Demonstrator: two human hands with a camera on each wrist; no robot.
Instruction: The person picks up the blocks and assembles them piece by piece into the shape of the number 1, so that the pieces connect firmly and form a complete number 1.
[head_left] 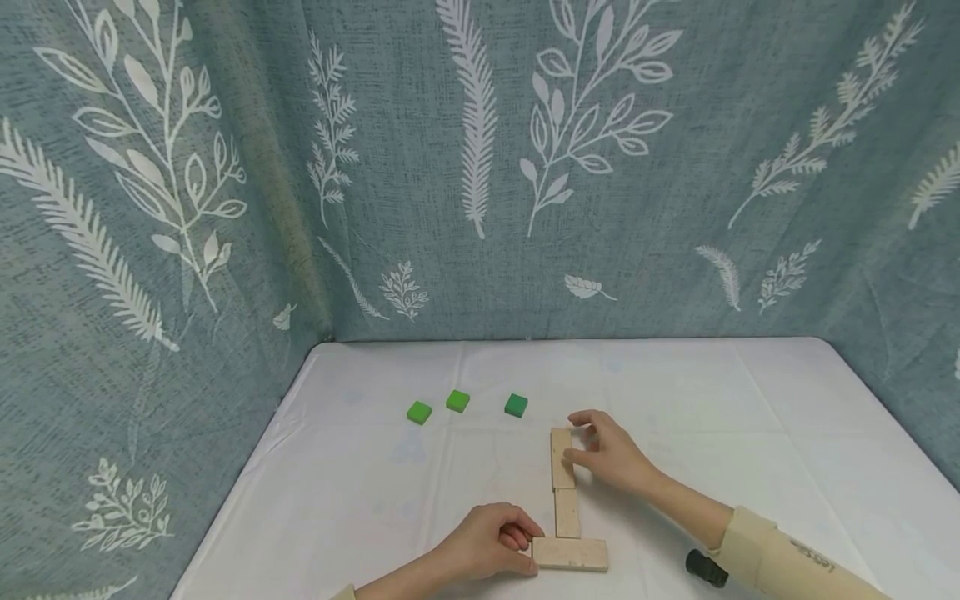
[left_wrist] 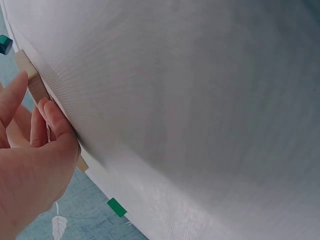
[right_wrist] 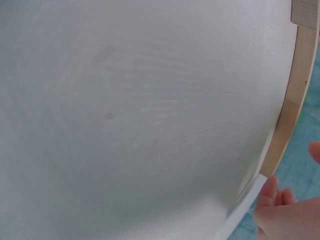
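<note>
Three flat wooden blocks lie on the table in the head view. The front block [head_left: 570,554] runs crosswise, a shorter-looking middle block [head_left: 567,512] meets its back edge, and a far block [head_left: 562,458] continues that line away from me. My left hand [head_left: 487,542] grips the left end of the front block, thumb at the near corner and forefinger at the far one. Beside the far block is my right hand [head_left: 611,454], thumb overlapping its right side and forefinger near its far end. In the right wrist view, that hand's fingertips [right_wrist: 270,187] are right at the wooden strip's end.
Two light green tiles [head_left: 419,412] [head_left: 458,401] and a darker green tile [head_left: 516,406] lie farther back on the white tablecloth [head_left: 675,400]. A leaf-patterned blue curtain [head_left: 510,275] hangs behind the table. A small black object [head_left: 707,568] is beside the right sleeve.
</note>
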